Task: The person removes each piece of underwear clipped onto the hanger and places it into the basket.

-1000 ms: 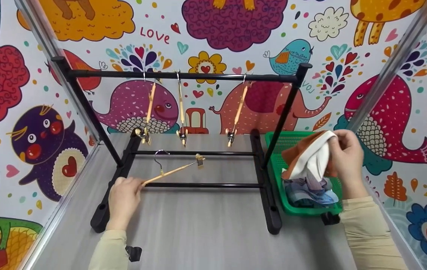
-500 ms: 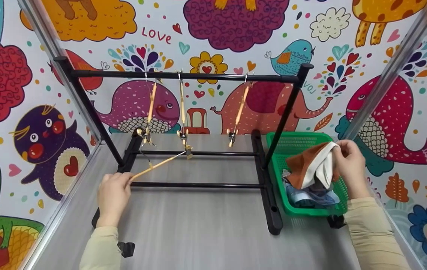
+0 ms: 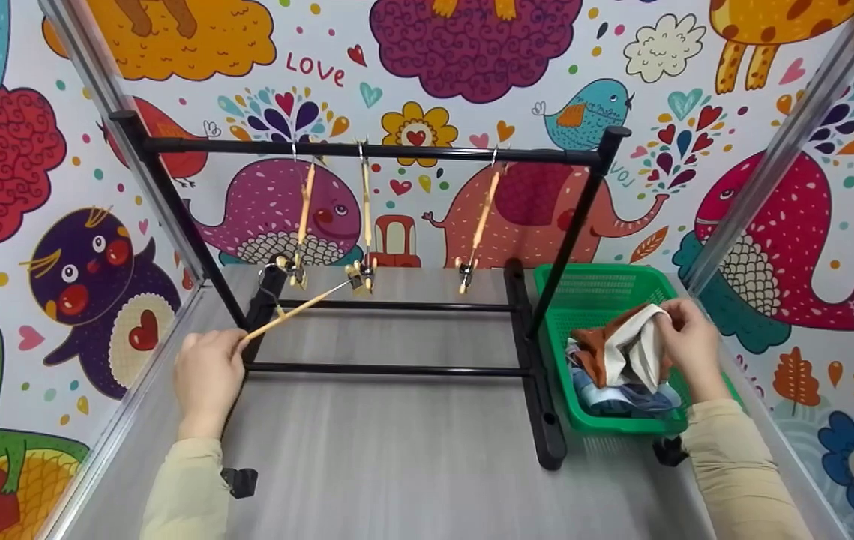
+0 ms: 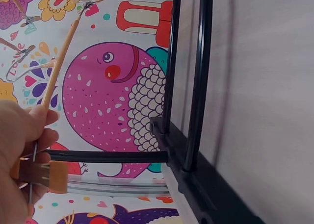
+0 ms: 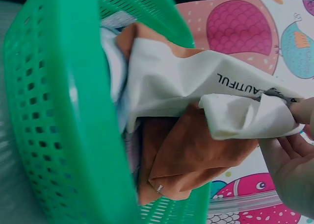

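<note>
My left hand (image 3: 208, 379) grips one end of a wooden clip hanger (image 3: 295, 309) that slants up toward the far right. Its metal hook lies over the rack's left foot in the head view. In the left wrist view, thumb and fingers close round the hanger (image 4: 60, 62) near a clip (image 4: 46, 175). At right, my right hand (image 3: 690, 345) pinches the white edge of a brown and white garment (image 3: 633, 349). Most of that garment (image 5: 162, 82) sags into the green basket (image 5: 83, 111), with printed lettering on its white part. Bluish cloth (image 3: 621, 397) lies beneath it.
A black clothes rack (image 3: 427, 154) stands in the middle, with three clip hangers (image 3: 367, 217) on its top bar. Its right foot (image 3: 539, 405) runs beside the basket. Printed wall panels (image 3: 397, 67) enclose the grey surface (image 3: 397, 450).
My left hand has moved left and slightly away with the hanger, whose hook swung left. My right hand has lowered the brown and white garment into the basket, still pinching it.
</note>
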The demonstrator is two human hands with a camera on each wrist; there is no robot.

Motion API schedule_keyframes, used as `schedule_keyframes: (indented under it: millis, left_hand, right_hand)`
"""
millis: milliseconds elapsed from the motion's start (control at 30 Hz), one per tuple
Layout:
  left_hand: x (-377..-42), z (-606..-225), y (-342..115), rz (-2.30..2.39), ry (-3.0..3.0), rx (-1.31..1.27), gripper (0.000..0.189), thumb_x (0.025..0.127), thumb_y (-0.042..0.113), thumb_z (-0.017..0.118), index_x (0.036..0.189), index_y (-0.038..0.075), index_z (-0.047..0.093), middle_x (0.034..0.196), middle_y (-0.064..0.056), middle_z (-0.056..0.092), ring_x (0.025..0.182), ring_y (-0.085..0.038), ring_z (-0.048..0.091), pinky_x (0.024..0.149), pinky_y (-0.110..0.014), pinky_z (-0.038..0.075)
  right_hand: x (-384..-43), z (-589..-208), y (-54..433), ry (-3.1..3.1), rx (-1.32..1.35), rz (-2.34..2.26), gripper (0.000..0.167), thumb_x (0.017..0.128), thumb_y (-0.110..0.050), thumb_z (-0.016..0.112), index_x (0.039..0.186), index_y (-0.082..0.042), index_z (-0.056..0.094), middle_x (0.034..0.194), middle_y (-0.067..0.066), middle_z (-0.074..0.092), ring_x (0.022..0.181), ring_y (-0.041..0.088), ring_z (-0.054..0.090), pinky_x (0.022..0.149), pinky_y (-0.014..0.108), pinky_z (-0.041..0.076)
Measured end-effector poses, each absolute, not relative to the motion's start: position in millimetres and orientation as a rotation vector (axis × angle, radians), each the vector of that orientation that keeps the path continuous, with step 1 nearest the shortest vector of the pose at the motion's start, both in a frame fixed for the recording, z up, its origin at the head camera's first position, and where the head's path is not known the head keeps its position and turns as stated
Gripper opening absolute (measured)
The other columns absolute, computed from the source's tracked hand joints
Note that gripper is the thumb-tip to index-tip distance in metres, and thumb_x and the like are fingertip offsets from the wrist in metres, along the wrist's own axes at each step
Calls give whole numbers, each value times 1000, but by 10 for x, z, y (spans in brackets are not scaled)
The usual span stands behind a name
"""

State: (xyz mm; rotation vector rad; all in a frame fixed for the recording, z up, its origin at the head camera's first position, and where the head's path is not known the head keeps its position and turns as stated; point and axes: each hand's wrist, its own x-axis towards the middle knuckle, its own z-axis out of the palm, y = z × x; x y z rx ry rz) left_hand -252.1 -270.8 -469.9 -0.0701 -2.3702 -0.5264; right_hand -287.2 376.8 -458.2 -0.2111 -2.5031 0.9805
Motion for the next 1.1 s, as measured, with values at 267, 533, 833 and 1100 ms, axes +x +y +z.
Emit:
schedule_keyframes:
  millis: [267, 533, 833, 1100]
  left_hand:
    - [-2548, -4564, -2788, -486, -2398, -49, 7, 86, 3, 71, 92, -1, 71, 83, -18, 68, 76, -40, 51, 69, -52, 37]
    - [-2605, -4389, -2836, -457, -2377, -32, 6, 84, 4, 72, 90, 2, 72, 84, -19, 69, 77, -43, 52, 66, -56, 39]
    - [-2646, -4225, -2866, -427, -2378, 10, 8, 83, 1, 71, 92, 1, 72, 82, -22, 68, 75, -44, 51, 67, -56, 38]
    - [-2690, -4090, -2885, -444, -2338, 29, 8, 85, 3, 71, 93, 3, 73, 82, -21, 67, 78, -45, 52, 63, -58, 39]
  right_hand:
    - [-2875, -4731, 3834, -2628, -49, 876, 15, 97, -9, 57, 106, 2, 60, 97, 22, 63, 84, 33, 56, 72, 45, 45]
    - [-2870, -4807, 3881, -2840, 75, 751, 9, 94, -8, 59, 99, -3, 64, 94, 18, 66, 77, 30, 56, 65, 44, 45]
    - [-2866, -4861, 3873, -2988, 172, 651, 10, 89, -5, 63, 99, -4, 66, 88, 14, 65, 75, 30, 57, 64, 46, 46]
    - [-2863, -4900, 3835, -3070, 232, 395, 16, 86, 0, 66, 100, -7, 70, 96, 19, 67, 84, 40, 63, 70, 56, 50]
